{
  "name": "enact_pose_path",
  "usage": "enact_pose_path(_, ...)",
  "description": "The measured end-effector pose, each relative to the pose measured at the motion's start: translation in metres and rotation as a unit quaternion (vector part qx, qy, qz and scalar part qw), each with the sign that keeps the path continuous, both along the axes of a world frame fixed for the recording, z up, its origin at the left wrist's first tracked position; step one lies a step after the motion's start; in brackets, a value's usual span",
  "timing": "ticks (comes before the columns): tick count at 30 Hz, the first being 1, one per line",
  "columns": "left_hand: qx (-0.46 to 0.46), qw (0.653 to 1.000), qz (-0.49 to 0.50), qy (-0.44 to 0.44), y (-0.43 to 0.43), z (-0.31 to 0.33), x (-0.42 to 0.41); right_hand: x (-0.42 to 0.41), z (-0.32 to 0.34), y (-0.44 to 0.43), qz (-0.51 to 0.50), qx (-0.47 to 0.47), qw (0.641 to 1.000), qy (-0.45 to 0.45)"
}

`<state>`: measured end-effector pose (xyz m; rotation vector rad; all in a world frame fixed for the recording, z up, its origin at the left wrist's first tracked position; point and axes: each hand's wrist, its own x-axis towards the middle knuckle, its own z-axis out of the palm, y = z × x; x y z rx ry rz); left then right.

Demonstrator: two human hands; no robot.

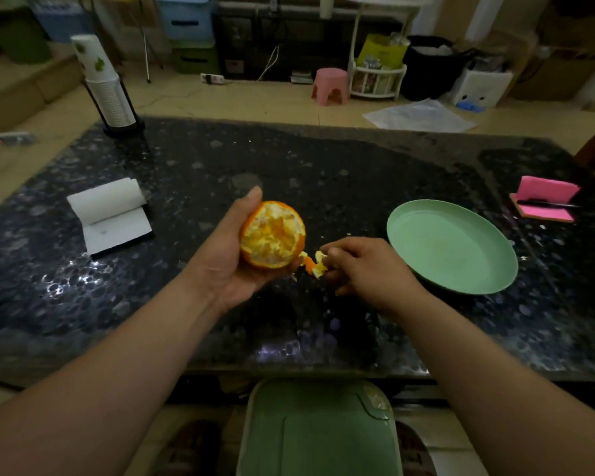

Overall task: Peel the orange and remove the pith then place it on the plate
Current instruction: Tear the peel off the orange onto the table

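My left hand [225,250] grips a partly peeled orange [272,234] above the middle of the dark stone table [340,173]. Its near face is bare, with white pith over the flesh, and orange rind still rings the edge. Just to its right, my right hand [361,266] pinches a small strip of peel [313,264] that hangs off the orange's lower right side. A pale green plate [450,245] lies on the table right of my right hand, with nothing on it.
A white notepad [112,214] lies at the left, and a stack of paper cups in a holder [105,85] stands at the far left corner. Pink sticky notes with a pen [545,199] sit at the right. A green bin lid [318,431] is below the table's near edge.
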<state>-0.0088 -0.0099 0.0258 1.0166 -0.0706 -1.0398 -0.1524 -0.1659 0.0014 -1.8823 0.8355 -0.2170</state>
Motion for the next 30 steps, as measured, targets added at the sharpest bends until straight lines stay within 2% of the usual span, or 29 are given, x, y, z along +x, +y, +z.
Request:
enact_pose_path(2, 0.013, 1.0, 0.006, 0.013, -0.001, -0.004, -0.001, 0.009, -0.005, 0.001, 0.016, -0.112, 0.993, 0.019)
enact_pose_path(4, 0.025, 1.0, 0.013, 0.012, -0.002, -0.005, -0.002, 0.014, -0.002, 0.004, 0.011, -0.147, 0.989, 0.012)
enact_pose_path(6, 0.029, 0.999, 0.017, 0.007, -0.003, -0.006, -0.002, 0.012, 0.007, 0.009, 0.003, -0.125, 0.992, -0.023)
enact_pose_path(9, 0.027, 0.999, 0.016, 0.001, -0.005, -0.006, -0.002, 0.002, 0.019, 0.024, 0.02, -0.023, 0.996, -0.088)
enact_pose_path(10, 0.025, 1.0, 0.015, -0.002, -0.006, -0.005, -0.002, 0.0, 0.022, 0.028, 0.029, -0.018, 0.995, -0.094)
enact_pose_path(15, 0.029, 0.999, 0.0, -0.033, -0.009, 0.0, -0.01, -0.005, 0.026, 0.03, 0.007, -0.087, 0.991, -0.105)
enact_pose_path(19, 0.03, 0.997, -0.006, -0.069, -0.007, 0.002, -0.012, -0.006, 0.03, 0.033, 0.009, -0.104, 0.989, -0.1)
enact_pose_path(23, 0.042, 0.988, -0.027, -0.144, -0.006, -0.001, -0.014, -0.009, 0.034, 0.036, 0.005, -0.12, 0.988, -0.097)
enact_pose_path(30, 0.026, 0.981, -0.002, -0.19, -0.013, -0.003, -0.022, -0.008, 0.034, 0.039, -0.042, -0.126, 0.985, -0.108)
